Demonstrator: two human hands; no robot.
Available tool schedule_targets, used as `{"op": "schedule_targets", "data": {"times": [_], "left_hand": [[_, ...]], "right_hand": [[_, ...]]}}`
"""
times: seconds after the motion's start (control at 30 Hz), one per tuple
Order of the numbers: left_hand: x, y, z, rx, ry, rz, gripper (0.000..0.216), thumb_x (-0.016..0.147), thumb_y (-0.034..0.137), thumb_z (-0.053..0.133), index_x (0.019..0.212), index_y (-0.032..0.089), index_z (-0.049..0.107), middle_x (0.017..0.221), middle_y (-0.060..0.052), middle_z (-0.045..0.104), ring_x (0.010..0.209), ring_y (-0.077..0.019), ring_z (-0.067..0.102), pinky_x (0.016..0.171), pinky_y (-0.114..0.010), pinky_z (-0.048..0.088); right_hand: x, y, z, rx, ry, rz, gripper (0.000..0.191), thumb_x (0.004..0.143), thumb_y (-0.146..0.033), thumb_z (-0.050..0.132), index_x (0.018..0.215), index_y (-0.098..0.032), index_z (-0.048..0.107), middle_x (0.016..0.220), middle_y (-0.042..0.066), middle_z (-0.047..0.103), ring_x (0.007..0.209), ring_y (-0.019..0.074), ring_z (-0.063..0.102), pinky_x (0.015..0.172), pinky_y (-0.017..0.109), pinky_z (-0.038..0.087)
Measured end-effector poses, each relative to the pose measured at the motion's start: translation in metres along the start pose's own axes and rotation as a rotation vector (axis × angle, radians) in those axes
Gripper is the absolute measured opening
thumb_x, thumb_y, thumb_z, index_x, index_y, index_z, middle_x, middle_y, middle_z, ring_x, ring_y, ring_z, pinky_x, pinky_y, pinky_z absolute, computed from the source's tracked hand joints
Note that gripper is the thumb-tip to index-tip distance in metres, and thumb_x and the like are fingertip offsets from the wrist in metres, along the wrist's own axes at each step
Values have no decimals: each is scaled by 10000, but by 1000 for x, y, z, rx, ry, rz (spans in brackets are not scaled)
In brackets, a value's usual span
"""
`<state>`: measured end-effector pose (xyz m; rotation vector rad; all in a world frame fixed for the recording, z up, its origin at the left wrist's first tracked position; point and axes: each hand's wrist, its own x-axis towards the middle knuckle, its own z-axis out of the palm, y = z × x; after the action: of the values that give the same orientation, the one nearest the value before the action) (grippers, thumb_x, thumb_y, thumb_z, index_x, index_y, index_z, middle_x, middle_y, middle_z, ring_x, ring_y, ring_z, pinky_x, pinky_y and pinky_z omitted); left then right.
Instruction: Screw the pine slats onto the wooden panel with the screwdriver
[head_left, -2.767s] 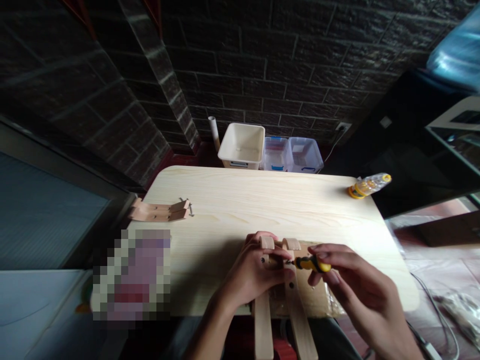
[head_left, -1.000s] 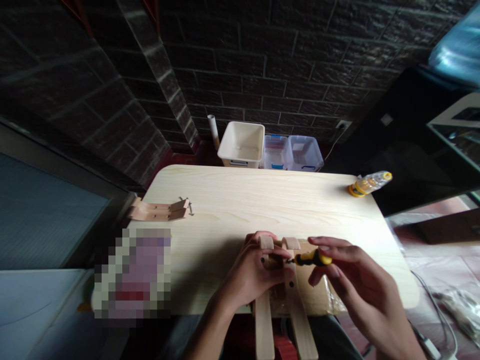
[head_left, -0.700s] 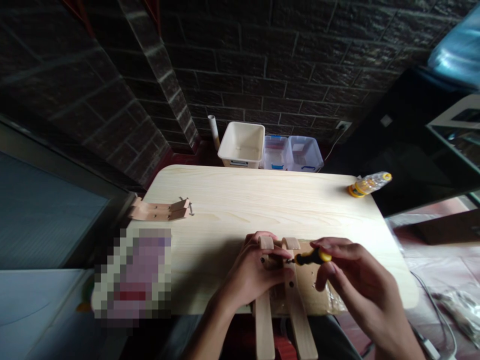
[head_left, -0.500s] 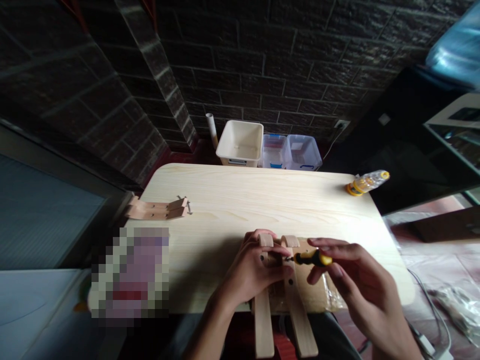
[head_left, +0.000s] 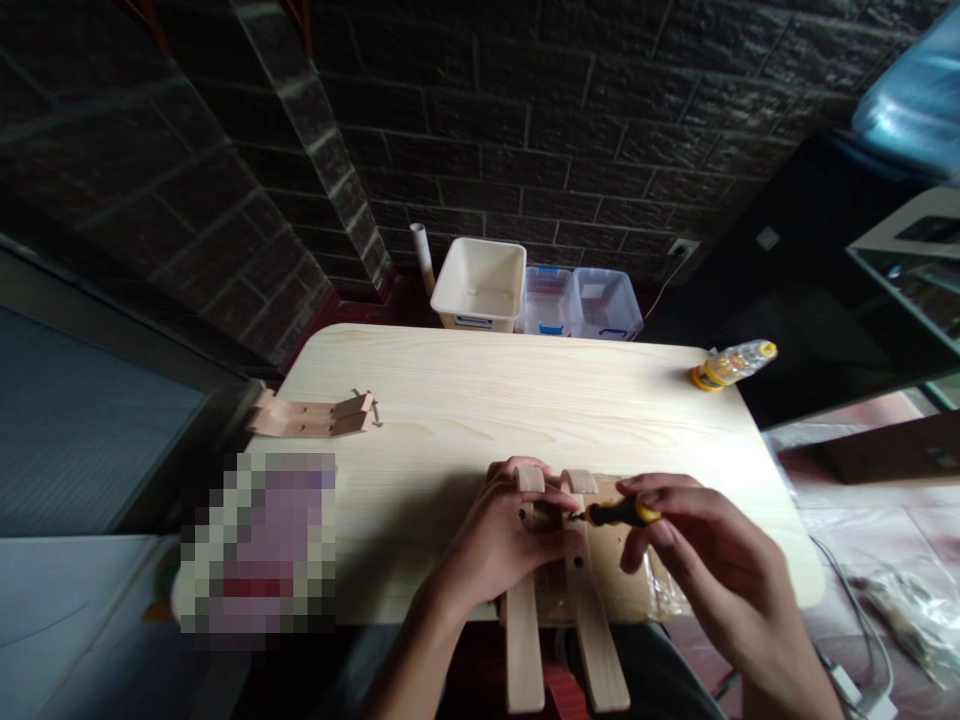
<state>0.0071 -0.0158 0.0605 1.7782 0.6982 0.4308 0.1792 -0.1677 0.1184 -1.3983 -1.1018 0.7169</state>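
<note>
Two curved wooden strips, the left strip (head_left: 524, 640) and the right strip (head_left: 598, 630), lie side by side over a taped cardboard box (head_left: 626, 570) at the table's near edge. My left hand (head_left: 506, 540) is closed around them, its fingers partly hidden between and behind the strips. Pinched by its handle in my right hand (head_left: 701, 545) is a yellow and black screwdriver (head_left: 619, 512). Its tip points left and meets the right strip near a hole; whether it sits in a screw head is too small to tell. Dark holes show in both strips.
More curved wooden pieces (head_left: 311, 415) with bolts lie at the table's left. A clear-topped yellow container (head_left: 731, 366) stands at the right rear of the wooden table (head_left: 450, 380). Behind it are a cream bin (head_left: 480, 285) and clear plastic boxes (head_left: 551, 300). A blurred-out patch covers the left front.
My right fingers have closed further around the screwdriver handle, and the handle looks slightly turned. The strips and my left hand stay nearly in place; the whole view shifts slightly.
</note>
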Motion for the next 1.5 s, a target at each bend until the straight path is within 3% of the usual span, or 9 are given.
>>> {"op": "schedule_targets", "data": {"times": [0.17, 0.4, 0.6, 0.83, 1.03, 1.23, 1.37, 1.5], "left_hand": [[-1, -4, 1, -9, 2, 23, 292, 726, 358, 972, 1002, 340, 880, 1290, -65, 723, 1230, -305, 648, 1168, -458, 484], [0, -1, 1, 18, -11, 0, 288, 736, 356, 957, 1013, 339, 879, 1292, -52, 728, 1264, -312, 619, 1172, -452, 469], [-1, -1, 0, 29, -13, 0, 304, 732, 365, 961, 1023, 343, 879, 1298, -55, 727, 1285, -322, 614, 1184, -462, 466], [-3, -5, 1, 33, 0, 16, 295, 748, 370, 950, 1032, 341, 875, 1315, -60, 719, 1271, -316, 634, 1165, -464, 491], [-2, -1, -1, 54, -21, -3, 298, 742, 361, 955, 1029, 341, 879, 1310, -62, 720, 1254, -322, 638, 1161, -493, 498], [-1, -2, 0, 15, -13, 23, 305, 736, 354, 959, 1030, 353, 877, 1264, -54, 736, 1259, -308, 621, 1187, -483, 484], [0, -2, -1, 1, -10, 16, 300, 727, 371, 963, 1015, 344, 882, 1288, -61, 719, 1249, -307, 626, 1193, -475, 481], [1, -2, -1, 13, -22, -5, 283, 735, 375, 959, 1005, 338, 881, 1310, -59, 717, 1247, -306, 640, 1197, -468, 472]], "right_hand": [[1, -1, 1, 21, -7, 18, 299, 1068, -146, 562, 1248, -313, 733, 1389, 109, 674, 838, 182, 768, 775, 382, 669], [2, -1, 7, -6, 4, -29, 298, 1008, -138, 654, 1222, -306, 776, 1301, 120, 710, 927, 227, 749, 653, 328, 657], [-1, -1, 1, -62, -28, 12, 273, 1027, -172, 637, 1237, -298, 760, 1363, 136, 695, 931, 234, 761, 796, 415, 672], [2, 0, 5, -2, -14, 5, 295, 1017, -130, 648, 1220, -318, 752, 1280, 100, 670, 992, 212, 723, 666, 289, 657], [2, -4, 5, -28, -8, 26, 233, 1020, -144, 658, 1176, -295, 743, 1285, 91, 688, 938, 187, 738, 800, 335, 657], [-2, -6, 1, 69, -17, 58, 257, 1026, -109, 624, 1192, -275, 727, 1289, 113, 683, 738, 145, 703, 612, 305, 657], [-2, -3, 0, 73, -48, 46, 262, 1009, -89, 644, 1161, -289, 720, 1261, 87, 661, 849, 162, 707, 632, 283, 657], [-2, -1, -1, 61, -33, 41, 272, 1005, -95, 656, 1170, -301, 722, 1311, 94, 653, 1040, 217, 714, 758, 333, 676]]}}
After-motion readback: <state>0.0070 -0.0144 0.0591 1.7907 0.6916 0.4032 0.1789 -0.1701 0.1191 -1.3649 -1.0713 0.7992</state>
